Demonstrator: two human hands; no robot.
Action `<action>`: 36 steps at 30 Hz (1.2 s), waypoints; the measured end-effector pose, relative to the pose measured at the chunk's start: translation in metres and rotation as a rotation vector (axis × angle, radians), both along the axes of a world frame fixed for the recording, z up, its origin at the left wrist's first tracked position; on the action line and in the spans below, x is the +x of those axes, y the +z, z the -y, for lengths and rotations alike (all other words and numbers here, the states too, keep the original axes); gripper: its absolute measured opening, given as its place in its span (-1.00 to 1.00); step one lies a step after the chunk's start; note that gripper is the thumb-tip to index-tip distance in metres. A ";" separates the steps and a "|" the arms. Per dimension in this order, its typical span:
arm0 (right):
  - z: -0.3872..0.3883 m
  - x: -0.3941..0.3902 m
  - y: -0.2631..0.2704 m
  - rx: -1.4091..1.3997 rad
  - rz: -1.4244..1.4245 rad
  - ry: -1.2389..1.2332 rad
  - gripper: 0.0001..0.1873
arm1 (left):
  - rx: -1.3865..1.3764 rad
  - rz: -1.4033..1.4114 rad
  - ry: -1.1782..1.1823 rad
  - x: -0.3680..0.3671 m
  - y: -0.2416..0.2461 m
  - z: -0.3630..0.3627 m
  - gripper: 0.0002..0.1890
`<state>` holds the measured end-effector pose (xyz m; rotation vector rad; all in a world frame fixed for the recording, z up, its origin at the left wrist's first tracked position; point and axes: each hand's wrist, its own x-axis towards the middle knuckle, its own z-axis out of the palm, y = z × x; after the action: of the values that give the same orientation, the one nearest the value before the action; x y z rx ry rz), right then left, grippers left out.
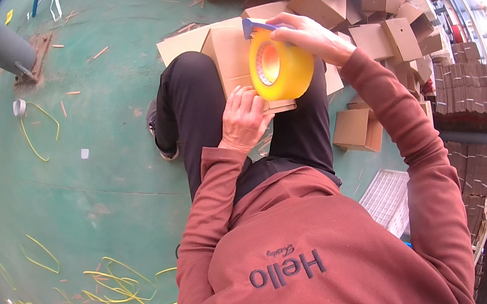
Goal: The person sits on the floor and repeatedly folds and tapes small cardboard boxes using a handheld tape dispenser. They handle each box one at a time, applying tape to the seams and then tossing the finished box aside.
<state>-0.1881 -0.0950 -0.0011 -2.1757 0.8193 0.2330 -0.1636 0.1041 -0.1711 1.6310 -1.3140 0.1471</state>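
A brown cardboard box [227, 52] rests between my knees, with a flap spread out beyond it. My left hand [245, 116] holds the near edge of the box, its fingers curled over the cardboard and its thumb below. My right hand [301, 33] grips a tape dispenser [258, 25] with a blue end piece, above the box's right side. The dispenser carries a large roll of yellow tape [293, 72], which hides part of the box. Whether the tape touches the cardboard, I cannot tell.
Several open cardboard boxes [320, 1] lie heaped ahead and to the right. Bundled flat cardboard [463, 88] is stacked at the far right, near a white plastic crate [387, 198]. A grey post [7, 46] stands at upper left. Yellow strapping [122, 290] lies on the green floor.
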 end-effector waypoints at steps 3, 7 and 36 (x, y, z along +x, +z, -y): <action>0.005 0.003 -0.003 0.065 -0.023 -0.062 -0.30 | 0.027 -0.012 0.010 0.002 -0.001 -0.002 -0.50; 0.004 -0.004 -0.003 0.016 0.010 0.020 -0.34 | 0.018 -0.019 0.057 0.001 -0.003 -0.003 -0.47; -0.038 -0.020 0.017 -0.023 -0.021 -0.012 -0.44 | 0.314 0.411 -0.951 0.140 0.038 0.197 -0.64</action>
<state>-0.2082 -0.0568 0.0160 -2.1930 0.8506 0.2421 -0.0232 -0.0930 -0.1335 1.0745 -2.3905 -0.3338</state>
